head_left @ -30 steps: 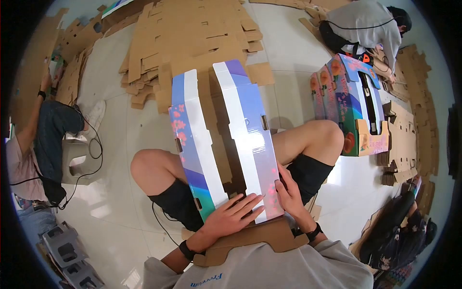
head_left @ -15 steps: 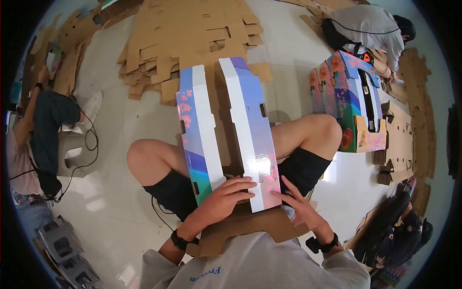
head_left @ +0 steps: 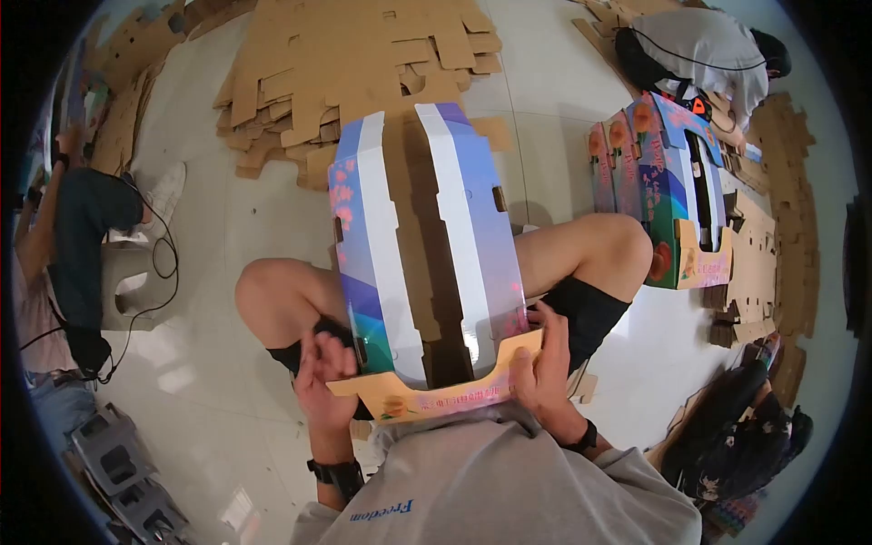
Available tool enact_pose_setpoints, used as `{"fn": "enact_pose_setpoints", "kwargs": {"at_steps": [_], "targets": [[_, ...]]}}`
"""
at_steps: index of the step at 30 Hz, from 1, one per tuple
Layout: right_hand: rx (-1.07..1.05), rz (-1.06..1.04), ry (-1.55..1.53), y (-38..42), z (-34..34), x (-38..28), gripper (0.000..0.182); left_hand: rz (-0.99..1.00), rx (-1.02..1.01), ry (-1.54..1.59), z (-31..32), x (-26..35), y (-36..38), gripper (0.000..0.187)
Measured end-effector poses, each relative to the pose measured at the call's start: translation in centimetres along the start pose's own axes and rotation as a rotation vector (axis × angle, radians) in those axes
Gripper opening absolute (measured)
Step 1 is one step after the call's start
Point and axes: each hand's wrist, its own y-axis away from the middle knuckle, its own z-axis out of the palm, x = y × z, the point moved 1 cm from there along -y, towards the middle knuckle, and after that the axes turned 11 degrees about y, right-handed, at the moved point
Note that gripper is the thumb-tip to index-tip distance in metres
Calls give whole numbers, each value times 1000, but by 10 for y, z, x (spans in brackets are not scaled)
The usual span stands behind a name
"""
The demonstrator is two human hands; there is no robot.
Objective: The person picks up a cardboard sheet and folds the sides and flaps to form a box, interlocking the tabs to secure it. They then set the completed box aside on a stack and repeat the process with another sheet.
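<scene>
A printed cardboard box in blue, purple and green stands between my knees, with white inner edges along a long gap in its top. At its near end, a yellow-orange end flap with a flower print is folded up against the box. My right hand grips the flap's right end, thumb on its printed face and fingers at the box's side. Beside the flap's left end, my left hand is raised, its fingers bent, slightly apart and holding nothing.
Flat cardboard sheets lie piled ahead on the tiled floor. Several finished-looking printed boxes stand to the right, near more stacked cardboard. Other people sit at left and right. Grey plastic stools are at lower left.
The near end flap has swung up from my lap against the box, showing its printed side. My left hand has moved left off the box top; my right hand now grips the flap.
</scene>
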Motion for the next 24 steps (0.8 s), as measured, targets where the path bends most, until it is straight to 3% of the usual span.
{"fn": "enact_pose_setpoints", "kwargs": {"at_steps": [4,6,8,11,18,24], "targets": [[-8,-26,50,-5,11,4,60,309,380,-872,-3,1,6,28],[-14,-63,46,-6,12,8,56,30,487,-1315,5,-5,9,32],[-34,-49,21,-1,10,11,54,1,293,-1676,-16,-9,15,35],[-58,19,-57,-6,13,10,52,-41,382,-1569,0,-30,5,37],[-119,84,-45,-18,17,6,50,-120,282,-1409,-6,-30,-4,44],[-152,97,-128,-21,31,20,49,-15,351,-1404,-27,-31,3,45]]}}
